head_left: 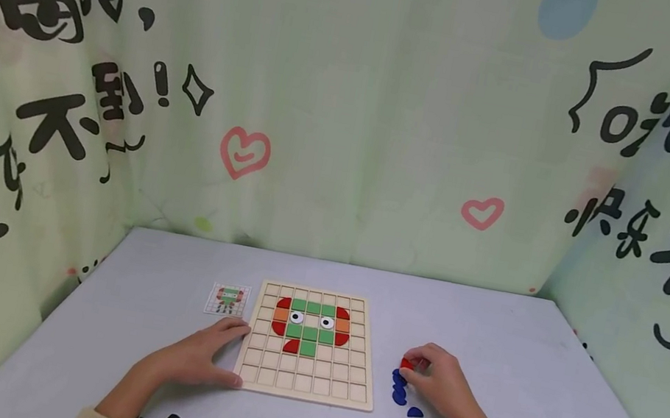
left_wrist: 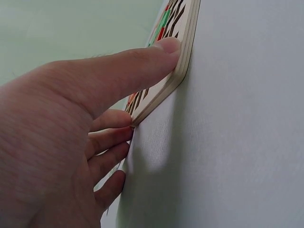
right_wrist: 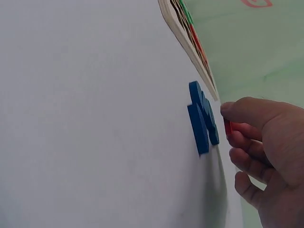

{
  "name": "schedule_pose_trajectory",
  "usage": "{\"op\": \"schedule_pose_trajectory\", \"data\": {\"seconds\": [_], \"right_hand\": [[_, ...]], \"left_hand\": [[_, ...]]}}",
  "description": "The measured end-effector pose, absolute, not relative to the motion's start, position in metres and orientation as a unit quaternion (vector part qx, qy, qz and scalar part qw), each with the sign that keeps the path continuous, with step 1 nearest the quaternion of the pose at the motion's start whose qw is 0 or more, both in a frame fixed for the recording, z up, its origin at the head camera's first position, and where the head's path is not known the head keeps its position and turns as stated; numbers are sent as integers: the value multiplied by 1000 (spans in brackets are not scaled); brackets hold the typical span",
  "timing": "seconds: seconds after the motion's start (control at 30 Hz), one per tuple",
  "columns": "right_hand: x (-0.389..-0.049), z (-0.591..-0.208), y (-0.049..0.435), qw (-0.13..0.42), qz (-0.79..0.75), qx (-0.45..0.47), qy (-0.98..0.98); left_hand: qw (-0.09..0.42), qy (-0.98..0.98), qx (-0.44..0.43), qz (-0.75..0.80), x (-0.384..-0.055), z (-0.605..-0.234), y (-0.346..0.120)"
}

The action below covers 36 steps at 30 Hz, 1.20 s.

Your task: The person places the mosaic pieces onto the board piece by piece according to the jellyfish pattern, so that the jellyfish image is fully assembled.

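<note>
A light wooden grid board (head_left: 304, 383) lies on the table with red, green, orange and eye-patterned tiles in its upper cells. At its left side my left hand (head_left: 200, 357) touches the edge with its fingertips, and the thumb presses the lower left corner; the left wrist view shows this contact close up. Right of the board, my right hand (head_left: 442, 383) pinches a small red piece (right_wrist: 227, 127) between thumb and fingers. Just beside it are several blue pieces (head_left: 399, 392), some bunched together, and a blue half-round piece (head_left: 416, 412) apart from them.
A small pattern card (head_left: 227, 300) with a printed figure lies left of the board's upper part. Printed curtains (head_left: 349, 129) hang behind and at both sides of the white table (head_left: 164, 261).
</note>
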State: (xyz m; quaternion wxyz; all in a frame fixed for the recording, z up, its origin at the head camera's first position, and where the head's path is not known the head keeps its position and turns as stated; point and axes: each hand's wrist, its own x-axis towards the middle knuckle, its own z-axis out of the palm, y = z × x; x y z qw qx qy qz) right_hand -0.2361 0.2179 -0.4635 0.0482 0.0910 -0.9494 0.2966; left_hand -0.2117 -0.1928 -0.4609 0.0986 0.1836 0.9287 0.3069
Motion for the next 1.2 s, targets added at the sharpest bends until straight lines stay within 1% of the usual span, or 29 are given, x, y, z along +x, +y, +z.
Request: {"op": "schedule_pose_trajectory", "data": {"seconds": [0.17, 0.37, 0.53, 0.77, 1.2], "right_hand": [[-238, -462, 196, 37, 303, 100, -947], [-239, -463, 179, 31, 317, 142, -937], [-239, -464, 175, 22, 333, 162, -929], [-237, -462, 175, 13, 327, 155, -932], [-237, -464, 166, 18, 347, 176, -921]], "left_hand": [[97, 929, 181, 309, -211, -459, -194], [96, 929, 180, 308, -211, -459, -195], [95, 928, 184, 309, -211, -459, -196], [95, 929, 179, 309, -211, -460, -195], [100, 930, 179, 306, -213, -463, -194]]}}
